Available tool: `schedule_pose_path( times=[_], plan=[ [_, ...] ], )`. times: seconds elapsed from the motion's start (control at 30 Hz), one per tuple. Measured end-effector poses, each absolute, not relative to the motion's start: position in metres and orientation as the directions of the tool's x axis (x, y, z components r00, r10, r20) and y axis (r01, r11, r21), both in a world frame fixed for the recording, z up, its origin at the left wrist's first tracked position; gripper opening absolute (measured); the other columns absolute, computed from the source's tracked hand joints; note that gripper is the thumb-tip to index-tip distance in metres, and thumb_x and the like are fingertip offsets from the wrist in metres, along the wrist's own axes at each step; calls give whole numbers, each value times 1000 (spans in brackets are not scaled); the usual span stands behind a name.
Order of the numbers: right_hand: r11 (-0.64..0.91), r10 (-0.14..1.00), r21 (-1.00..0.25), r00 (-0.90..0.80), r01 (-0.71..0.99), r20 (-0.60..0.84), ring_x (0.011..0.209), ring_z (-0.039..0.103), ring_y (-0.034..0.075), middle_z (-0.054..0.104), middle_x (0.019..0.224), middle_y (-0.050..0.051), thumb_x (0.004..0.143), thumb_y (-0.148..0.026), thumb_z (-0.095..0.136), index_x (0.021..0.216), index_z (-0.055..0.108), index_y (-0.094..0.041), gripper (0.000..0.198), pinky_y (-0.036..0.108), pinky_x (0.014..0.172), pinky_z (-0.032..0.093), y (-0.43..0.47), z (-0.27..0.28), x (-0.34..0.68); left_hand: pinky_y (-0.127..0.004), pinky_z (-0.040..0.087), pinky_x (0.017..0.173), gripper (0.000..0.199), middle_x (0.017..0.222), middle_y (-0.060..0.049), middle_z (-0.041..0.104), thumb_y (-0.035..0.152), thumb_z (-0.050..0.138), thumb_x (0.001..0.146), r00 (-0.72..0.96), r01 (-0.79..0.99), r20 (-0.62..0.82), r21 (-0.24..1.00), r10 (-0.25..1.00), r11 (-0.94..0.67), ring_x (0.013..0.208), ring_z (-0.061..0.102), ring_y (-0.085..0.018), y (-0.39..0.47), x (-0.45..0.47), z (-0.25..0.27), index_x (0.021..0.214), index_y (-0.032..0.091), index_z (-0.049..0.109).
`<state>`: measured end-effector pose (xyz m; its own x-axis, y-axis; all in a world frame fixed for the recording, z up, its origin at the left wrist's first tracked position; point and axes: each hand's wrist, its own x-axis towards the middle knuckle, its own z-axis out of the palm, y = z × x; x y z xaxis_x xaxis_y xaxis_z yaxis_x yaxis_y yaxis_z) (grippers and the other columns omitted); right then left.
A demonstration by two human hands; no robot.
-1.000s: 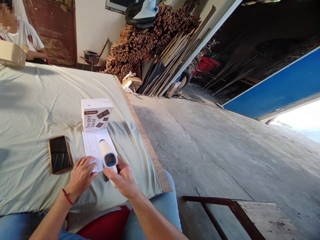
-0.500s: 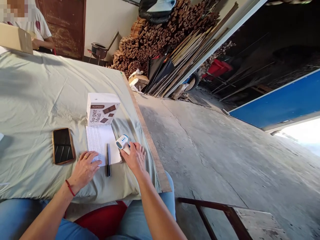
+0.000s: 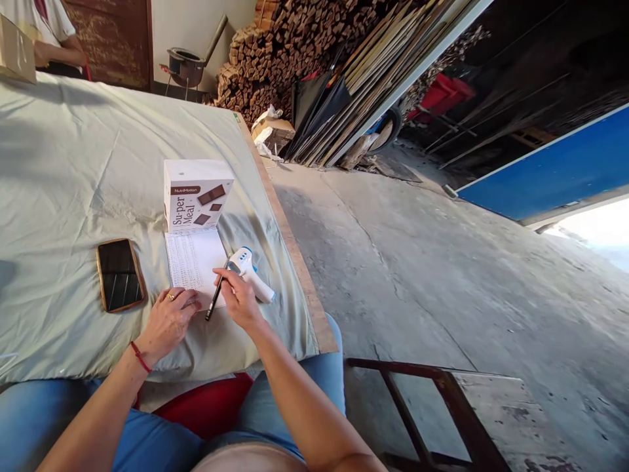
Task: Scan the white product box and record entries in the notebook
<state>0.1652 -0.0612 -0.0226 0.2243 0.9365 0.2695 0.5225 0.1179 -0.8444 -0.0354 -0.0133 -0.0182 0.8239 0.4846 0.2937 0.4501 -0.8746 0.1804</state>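
Two bare hands rest near the close end of a cloth-covered table. From where I stand, the right hand (image 3: 240, 303) grasps a black pen (image 3: 212, 305) between thumb and fingers, slanted over the near right part of an open notebook (image 3: 206, 252). A moment ago this hand held the white-and-blue thermometer (image 3: 259, 286) and the pen lay loose; now the thermometer lies just right of the grip, leaving the hand free for the pen. Left of the grip, the left hand (image 3: 170, 320) holds nothing I can see, its fingers resting on the notebook's near edge. Farther left, apart from both, lies a phone (image 3: 120, 275). Beyond the grip, a white box (image 3: 196, 196) stands at the notebook's far edge. Rightward, room is tight: past the thermometer come a little cloth, the table's wooden edge (image 3: 295, 262), then concrete floor (image 3: 417, 282). Leftward and beyond the box, pale tablecloth (image 3: 69, 190) spreads widely, reaching a cardboard box (image 3: 16, 56) and another person (image 3: 59, 46).
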Motion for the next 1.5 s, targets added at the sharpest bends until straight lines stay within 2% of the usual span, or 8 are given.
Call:
schedule_pose_path(
  times=[0.13,0.23,0.33,0.4,0.53,0.73,1.13,1.5],
  plan=[
    [193,918,-957,305,216,254,77,58,16,60,93,3,91,-43,56,122,52,-23,37,30,72,51,-73,-26,155,-40,47,85,24,117,-4,71,14,52,98,823,454,303,158,480,-877,106,60,-24,-13,-35,-20,106,24,72],
    [179,907,-970,354,167,228,69,53,16,53,76,0,93,-58,53,104,56,-24,36,31,69,50,-75,-24,146,-41,47,87,25,121,-4,71,14,52,97,826,445,307,162,473,-881,108,60,-25,-12,-35,-20,107,24,73],
    [153,927,-967,311,204,212,71,55,18,55,72,1,96,-66,40,108,61,-23,49,34,74,51,-72,-18,145,-42,48,88,28,123,-5,71,12,51,96,834,449,273,171,480,-877,109,60,-26,-12,-35,-19,109,24,73],
    [140,937,-963,283,229,203,76,59,18,60,76,2,95,-65,41,111,64,-22,51,35,77,52,-69,-15,148,-42,48,88,30,123,-6,70,11,51,96,837,456,246,180,489,-872,109,60,-26,-12,-34,-17,110,25,73],
    [54,951,-970,285,236,122,72,60,17,65,80,2,88,-49,55,100,66,-22,32,32,71,52,-65,-21,150,-44,49,88,32,121,-7,69,9,50,95,839,461,225,190,496,-867,109,59,-26,-15,-32,-14,109,24,73],
    [-64,889,-936,445,346,103,56,50,15,58,64,-2,82,-44,54,84,63,-23,23,29,59,48,-66,-34,144,-42,47,90,33,120,-6,68,5,50,92,834,465,222,210,505,-860,107,59,-25,-17,-31,-13,107,24,72],
    [-22,910,-895,380,445,167,66,57,18,66,72,2,85,-40,53,80,64,-24,19,32,71,51,-63,-39,144,-41,46,89,32,122,-6,68,6,51,93,826,472,234,211,513,-856,107,59,-25,-18,-30,-11,109,24,71],
    [12,915,-881,350,474,201,67,60,18,65,73,3,86,-37,53,78,64,-24,18,33,71,51,-63,-41,144,-41,46,88,29,121,-5,70,9,48,97,826,464,260,192,501,-865,106,60,-24,-19,-30,-12,108,23,71]
  ],
)
